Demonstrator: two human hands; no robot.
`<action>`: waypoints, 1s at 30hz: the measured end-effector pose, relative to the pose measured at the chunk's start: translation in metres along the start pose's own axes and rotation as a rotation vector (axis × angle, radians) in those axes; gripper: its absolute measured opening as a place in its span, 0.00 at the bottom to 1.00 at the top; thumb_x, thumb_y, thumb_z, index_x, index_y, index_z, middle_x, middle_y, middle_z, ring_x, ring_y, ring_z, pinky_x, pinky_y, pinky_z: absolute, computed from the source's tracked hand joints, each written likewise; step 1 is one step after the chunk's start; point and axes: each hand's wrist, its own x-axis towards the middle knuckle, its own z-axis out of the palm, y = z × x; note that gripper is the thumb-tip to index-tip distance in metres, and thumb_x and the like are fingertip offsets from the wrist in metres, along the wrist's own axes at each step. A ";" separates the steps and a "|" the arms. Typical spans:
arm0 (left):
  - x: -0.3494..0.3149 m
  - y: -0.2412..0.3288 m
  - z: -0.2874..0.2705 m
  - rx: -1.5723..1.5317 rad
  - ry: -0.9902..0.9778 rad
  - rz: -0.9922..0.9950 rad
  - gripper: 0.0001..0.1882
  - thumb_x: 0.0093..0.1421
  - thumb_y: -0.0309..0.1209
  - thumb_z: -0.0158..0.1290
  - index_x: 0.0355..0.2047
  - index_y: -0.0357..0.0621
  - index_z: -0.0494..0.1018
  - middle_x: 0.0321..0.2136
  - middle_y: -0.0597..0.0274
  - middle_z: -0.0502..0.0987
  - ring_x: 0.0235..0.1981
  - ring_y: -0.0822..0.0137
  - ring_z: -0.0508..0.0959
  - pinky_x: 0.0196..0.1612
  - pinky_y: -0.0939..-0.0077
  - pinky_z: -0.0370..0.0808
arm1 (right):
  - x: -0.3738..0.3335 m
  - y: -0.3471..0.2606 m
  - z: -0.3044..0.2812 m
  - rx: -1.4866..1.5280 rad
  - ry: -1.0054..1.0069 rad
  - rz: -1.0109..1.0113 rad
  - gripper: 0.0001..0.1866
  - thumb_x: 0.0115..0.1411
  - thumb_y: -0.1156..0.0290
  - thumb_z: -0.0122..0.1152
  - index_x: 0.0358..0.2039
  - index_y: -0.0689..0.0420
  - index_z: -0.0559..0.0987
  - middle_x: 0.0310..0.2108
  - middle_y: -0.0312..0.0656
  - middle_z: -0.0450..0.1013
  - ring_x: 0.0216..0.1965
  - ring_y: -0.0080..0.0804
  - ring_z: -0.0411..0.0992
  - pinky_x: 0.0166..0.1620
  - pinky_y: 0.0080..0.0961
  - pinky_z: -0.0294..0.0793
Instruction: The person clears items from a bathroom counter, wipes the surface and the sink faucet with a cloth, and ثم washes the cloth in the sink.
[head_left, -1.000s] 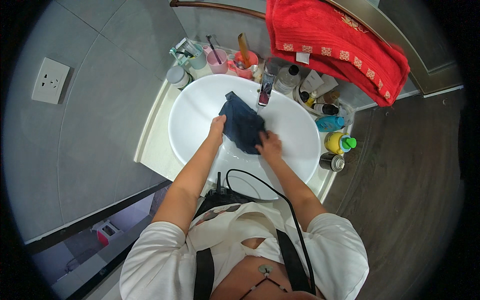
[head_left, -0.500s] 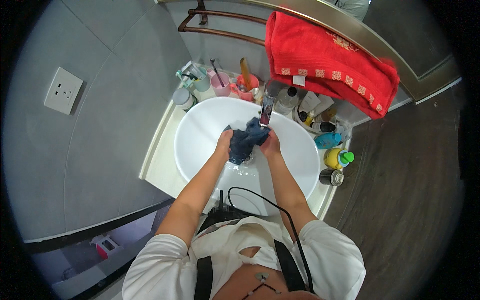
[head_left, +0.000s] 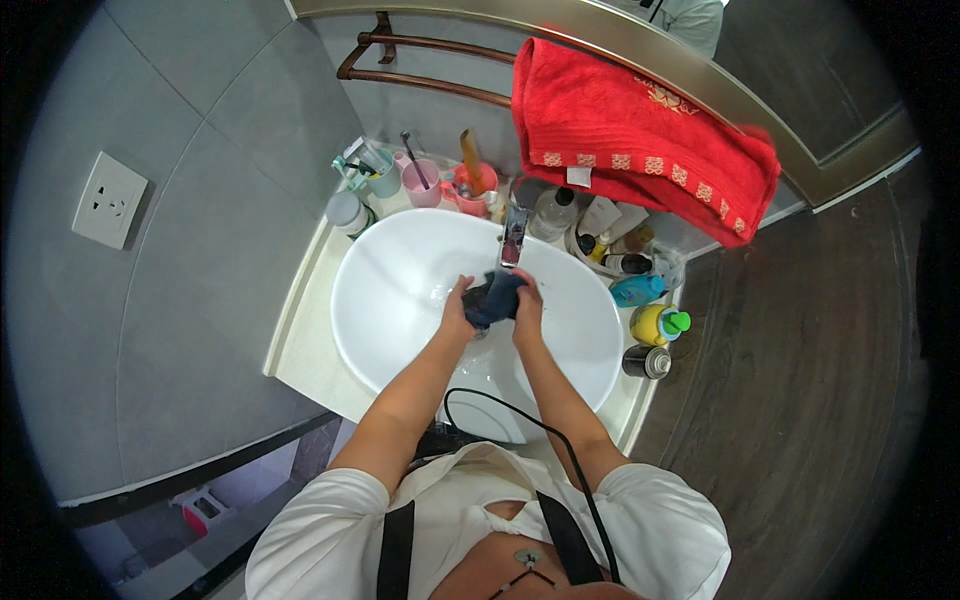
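Observation:
A dark blue cloth (head_left: 492, 300), bunched up and wet-looking, is between my two hands over the white basin (head_left: 385, 300). My left hand (head_left: 458, 312) grips its left side, fingers curled against the fabric. On the other side my right hand (head_left: 528, 305) is closed round the cloth's right part. Just beyond the cloth stands the metal faucet (head_left: 514, 235), its spout close above the fabric. Water glints on the basin's bottom below my hands. The fingertips are partly hidden in the folds.
Along the back stand cups with toothbrushes (head_left: 383, 180), a pink cup (head_left: 422, 185), a lidded jar (head_left: 348, 212) and several bottles. A blue bottle (head_left: 638, 290), a yellow pump bottle (head_left: 655, 325) and a dark can (head_left: 647, 362) line the right edge. A red towel (head_left: 640, 140) hangs above.
Both hands have drawn closer together, and the cloth, spread wider before, is now bunched into a smaller bundle. The whole view has shifted slightly.

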 end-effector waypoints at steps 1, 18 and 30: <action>-0.011 0.006 0.009 0.003 -0.072 -0.040 0.19 0.58 0.48 0.44 0.36 0.43 0.68 0.33 0.54 0.73 0.33 0.59 0.74 0.36 0.63 0.74 | -0.010 0.003 0.003 -0.056 -0.027 -0.099 0.18 0.48 0.75 0.44 0.41 0.59 0.72 0.44 0.43 0.67 0.45 0.36 0.65 0.52 0.27 0.60; -0.018 -0.017 -0.003 1.204 -0.076 0.449 0.18 0.61 0.42 0.38 0.36 0.40 0.70 0.25 0.55 0.75 0.22 0.58 0.75 0.30 0.68 0.71 | 0.004 -0.015 -0.021 -1.058 -0.107 -0.531 0.10 0.54 0.66 0.46 0.28 0.59 0.72 0.30 0.47 0.69 0.30 0.47 0.68 0.33 0.37 0.68; -0.037 0.089 -0.007 1.509 0.014 0.924 0.22 0.59 0.48 0.39 0.38 0.47 0.74 0.34 0.50 0.75 0.38 0.49 0.73 0.42 0.66 0.69 | -0.018 -0.080 -0.074 -1.313 -0.318 -0.967 0.15 0.44 0.70 0.59 0.36 0.51 0.76 0.37 0.34 0.70 0.36 0.33 0.68 0.39 0.30 0.68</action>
